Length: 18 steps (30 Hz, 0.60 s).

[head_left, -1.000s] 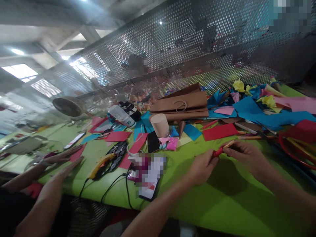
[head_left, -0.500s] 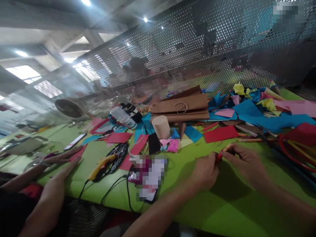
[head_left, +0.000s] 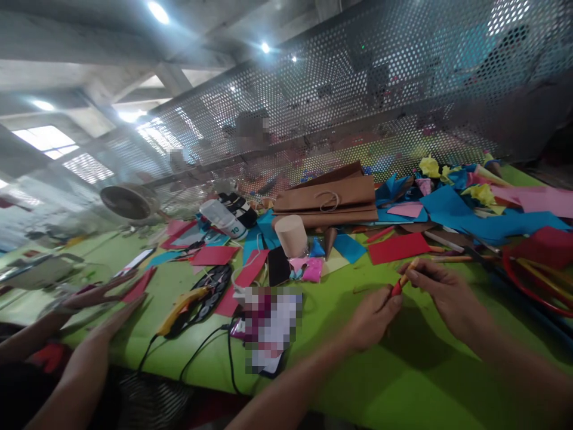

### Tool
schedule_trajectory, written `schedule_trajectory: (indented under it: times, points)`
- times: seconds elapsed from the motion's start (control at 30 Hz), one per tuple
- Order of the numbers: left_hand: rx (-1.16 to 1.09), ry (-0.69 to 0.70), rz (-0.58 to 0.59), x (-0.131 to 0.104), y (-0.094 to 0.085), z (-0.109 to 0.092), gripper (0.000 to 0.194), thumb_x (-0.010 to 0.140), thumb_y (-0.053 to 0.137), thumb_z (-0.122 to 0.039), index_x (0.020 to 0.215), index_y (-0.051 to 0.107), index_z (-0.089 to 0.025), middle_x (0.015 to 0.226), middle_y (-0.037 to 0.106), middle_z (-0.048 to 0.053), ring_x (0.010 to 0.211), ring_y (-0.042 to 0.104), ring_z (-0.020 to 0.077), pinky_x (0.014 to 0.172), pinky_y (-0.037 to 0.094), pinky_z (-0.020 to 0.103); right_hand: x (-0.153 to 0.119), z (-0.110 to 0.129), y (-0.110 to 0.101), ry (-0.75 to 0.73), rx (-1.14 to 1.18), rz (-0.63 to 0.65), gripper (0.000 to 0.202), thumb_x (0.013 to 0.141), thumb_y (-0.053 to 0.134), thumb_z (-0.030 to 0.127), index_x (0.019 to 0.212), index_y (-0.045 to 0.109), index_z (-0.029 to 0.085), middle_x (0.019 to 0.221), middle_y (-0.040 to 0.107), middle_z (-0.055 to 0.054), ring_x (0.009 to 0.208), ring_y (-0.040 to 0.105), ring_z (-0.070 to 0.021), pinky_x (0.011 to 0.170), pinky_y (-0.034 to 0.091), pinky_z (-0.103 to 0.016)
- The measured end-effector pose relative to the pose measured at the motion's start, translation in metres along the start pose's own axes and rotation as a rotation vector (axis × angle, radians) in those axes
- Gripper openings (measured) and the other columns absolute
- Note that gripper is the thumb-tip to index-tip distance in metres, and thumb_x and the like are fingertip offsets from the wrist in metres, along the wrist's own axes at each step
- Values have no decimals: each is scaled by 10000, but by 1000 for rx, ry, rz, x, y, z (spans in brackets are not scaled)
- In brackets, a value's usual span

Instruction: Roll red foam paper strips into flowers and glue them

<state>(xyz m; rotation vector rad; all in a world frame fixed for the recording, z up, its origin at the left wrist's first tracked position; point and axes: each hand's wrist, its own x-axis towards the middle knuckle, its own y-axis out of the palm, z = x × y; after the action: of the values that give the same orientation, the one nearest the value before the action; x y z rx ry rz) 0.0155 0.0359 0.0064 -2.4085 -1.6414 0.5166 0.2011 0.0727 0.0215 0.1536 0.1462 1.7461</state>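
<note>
My left hand (head_left: 373, 316) pinches a small red piece (head_left: 396, 288), which looks like rolled paper. Out of its upper end comes a thin tan stick (head_left: 408, 272), perhaps wooden, and the fingertips of my right hand (head_left: 443, 292) close on that. Both hands hover above the green table near its front right, with a shadow beneath. Just beyond them lies a flat red paper (head_left: 399, 248). How far the stick reaches into the red piece is hidden by my fingers.
Brown folded paper (head_left: 324, 197), blue sheets (head_left: 474, 218) and a beige cylinder (head_left: 290, 236) crowd the back. Large red-handled scissors (head_left: 510, 275) lie at right. Left of me are a phone (head_left: 273, 334), a yellow glue gun (head_left: 181, 307) with its cord, and a co-worker's hands (head_left: 111, 316) on red paper.
My right hand has shifted slightly, and the tan stick now stands more upright and shows more clearly above the red piece. The co-worker's hands have moved a little around their red paper.
</note>
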Motion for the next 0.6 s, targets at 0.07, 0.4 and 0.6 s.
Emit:
schedule_trajectory:
  times: [0.07,0.4,0.6]
  points:
    - [-4,29,24,1,-1,-3,454,1025,404,-665,868,406,-239,745,453,-29,679,463,138,634,404,274,0,3,-2,-26,1,-43,363,746,865,605,780,736,267,896,724,-34,898,646,-246,830,532,-382]
    - [159,37,24,0,-3,-13,258,1040,440,-435,881,391,-239,829,487,-8,759,447,163,680,357,296,3,0,-5,-158,-181,-53,349,861,782,582,784,682,257,790,634,1,768,562,-191,708,463,-332]
    - [175,45,40,-1,-5,-15,282,1052,438,-448,876,382,-235,836,474,-16,771,441,156,690,338,293,3,2,-13,-141,-117,-156,307,847,801,568,830,716,273,850,631,-3,796,537,-195,662,419,-324]
